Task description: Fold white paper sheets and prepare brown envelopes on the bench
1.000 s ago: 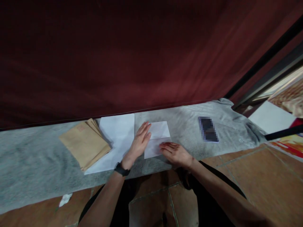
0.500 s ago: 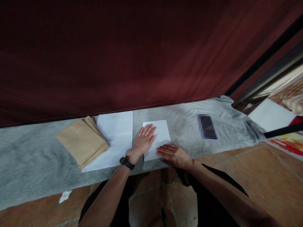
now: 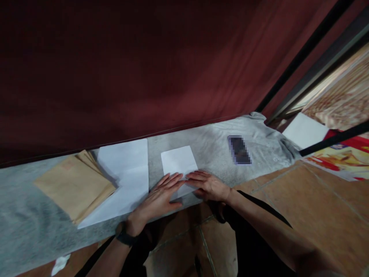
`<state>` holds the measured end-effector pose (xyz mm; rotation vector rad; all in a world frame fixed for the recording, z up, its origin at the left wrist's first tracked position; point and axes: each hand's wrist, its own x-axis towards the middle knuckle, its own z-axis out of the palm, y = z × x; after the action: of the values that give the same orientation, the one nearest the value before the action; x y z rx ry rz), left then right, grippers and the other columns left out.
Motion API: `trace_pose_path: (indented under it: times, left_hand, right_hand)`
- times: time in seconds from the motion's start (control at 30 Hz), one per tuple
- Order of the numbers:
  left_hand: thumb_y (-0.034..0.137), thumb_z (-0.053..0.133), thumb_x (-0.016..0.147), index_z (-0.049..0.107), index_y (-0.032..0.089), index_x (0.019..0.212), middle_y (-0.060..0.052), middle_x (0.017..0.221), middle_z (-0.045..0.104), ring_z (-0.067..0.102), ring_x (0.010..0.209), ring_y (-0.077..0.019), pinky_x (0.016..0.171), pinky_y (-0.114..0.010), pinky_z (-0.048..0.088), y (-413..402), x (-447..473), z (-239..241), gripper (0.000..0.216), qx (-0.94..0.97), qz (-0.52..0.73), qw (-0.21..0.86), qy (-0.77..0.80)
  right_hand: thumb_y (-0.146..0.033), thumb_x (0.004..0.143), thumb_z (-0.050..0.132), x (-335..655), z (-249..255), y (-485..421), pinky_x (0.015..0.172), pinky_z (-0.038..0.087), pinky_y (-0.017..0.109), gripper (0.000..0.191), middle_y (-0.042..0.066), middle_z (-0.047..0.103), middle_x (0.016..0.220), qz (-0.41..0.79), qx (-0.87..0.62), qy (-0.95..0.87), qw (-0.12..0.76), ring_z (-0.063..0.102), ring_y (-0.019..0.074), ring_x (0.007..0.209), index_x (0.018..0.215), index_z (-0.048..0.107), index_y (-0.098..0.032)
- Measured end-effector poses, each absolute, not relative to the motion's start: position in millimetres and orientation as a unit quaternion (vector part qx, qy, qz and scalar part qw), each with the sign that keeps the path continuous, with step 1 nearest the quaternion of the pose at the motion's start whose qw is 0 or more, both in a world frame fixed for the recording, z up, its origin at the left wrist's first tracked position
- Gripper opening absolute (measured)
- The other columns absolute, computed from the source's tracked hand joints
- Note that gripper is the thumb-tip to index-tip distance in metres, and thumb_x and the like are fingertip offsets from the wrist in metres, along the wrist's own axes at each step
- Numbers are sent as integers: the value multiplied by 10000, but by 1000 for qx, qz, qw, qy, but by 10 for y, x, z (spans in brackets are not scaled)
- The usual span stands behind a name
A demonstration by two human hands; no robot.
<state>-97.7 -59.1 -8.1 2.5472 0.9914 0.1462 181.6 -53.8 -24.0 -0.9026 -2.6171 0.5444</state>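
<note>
A folded white paper (image 3: 178,161) lies on the grey cloth (image 3: 210,142) in front of me. My left hand (image 3: 157,198) lies flat with fingers stretched out, fingertips on the paper's near left edge. My right hand (image 3: 209,184) also lies flat and open, its fingers pressing the paper's near right edge. The two hands' fingertips almost meet at the near edge. A black band sits on my left wrist.
A stack of white sheets (image 3: 123,173) lies left of the folded paper, and a pile of brown envelopes (image 3: 72,184) lies further left. A phone (image 3: 239,150) rests on the cloth to the right. A dark red curtain (image 3: 144,69) hangs behind. Tiled floor (image 3: 302,200) is below.
My left hand slid from the middle of the folded paper back to its near edge, beside my right hand. The view shifted right and tilted.
</note>
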Motion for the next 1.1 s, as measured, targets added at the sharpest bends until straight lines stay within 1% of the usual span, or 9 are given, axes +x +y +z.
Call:
trace_pose_path:
  times: [0.17,0.27,0.37,0.53,0.6,0.67,0.8,0.97,1.1]
  left_hand:
    - [230,603,902,578,274,1387,-31,1557,482,439,1443,-209,1212,-424,369,-581,-1074,-148,488,894,97,197,391]
    - [246,524,955,686,248,1229,-42,1433,615,560,1340,-215,1150,-418,452,-573,-1106,-174,318,874,140,217,412]
    - [287,496,974,732,236,1104,-50,1321,693,639,1237,-219,1088,-400,505,-571,-1099,-150,275,852,168,248,430]
    - [311,510,939,727,228,1105,-46,1175,752,706,1060,-219,942,-345,553,-513,-1042,-83,286,791,207,308,486]
    - [344,525,919,726,205,1075,-39,970,771,713,848,-204,780,-312,563,-463,-1026,-96,290,747,225,332,530]
    - [385,550,890,720,184,1000,-10,764,714,645,669,-176,634,-279,516,-404,-1016,-132,284,698,251,357,568]
    - [418,563,862,658,186,825,14,701,637,572,650,-146,597,-247,447,-299,-986,-188,254,636,304,386,595]
    - [364,547,883,586,204,728,41,615,535,495,589,-124,568,-239,361,-243,-887,-120,226,634,272,288,664]
    - [325,516,930,632,201,835,22,648,582,522,594,-140,578,-256,349,-212,-802,-37,194,643,195,235,702]
  right_hand:
    - [-99,899,610,1877,-211,-436,1127,447,344,383,55,689,1331,241,-327,-894,189,625,171,1253,1242,714,-235]
    - [-135,927,595,1907,-230,-390,1060,504,316,320,49,739,1234,264,-334,-877,221,669,173,1183,1194,741,-233]
    - [-177,930,615,1936,-232,-353,1066,501,350,293,52,730,1251,285,-329,-871,229,663,195,1191,1186,743,-237]
    - [-259,968,583,1964,-173,-266,981,532,337,240,50,755,1161,320,-378,-840,220,697,203,1087,1147,742,-242]
    - [-297,981,563,1955,-161,-220,877,552,310,224,43,764,1070,326,-416,-820,219,714,196,974,1110,734,-229]
    - [-335,987,544,1932,-172,-172,758,544,283,222,31,752,932,322,-461,-797,223,705,182,836,1020,724,-209]
    - [-362,990,512,1850,-242,-85,633,492,261,258,2,678,728,292,-528,-764,228,645,169,678,873,677,-201]
    - [-286,979,507,1708,-284,-20,714,507,265,182,37,730,870,225,-570,-764,203,678,182,780,942,664,-203]
    - [-278,990,492,1600,-251,2,780,532,289,241,75,755,1027,189,-608,-754,163,722,221,911,1178,620,-200]
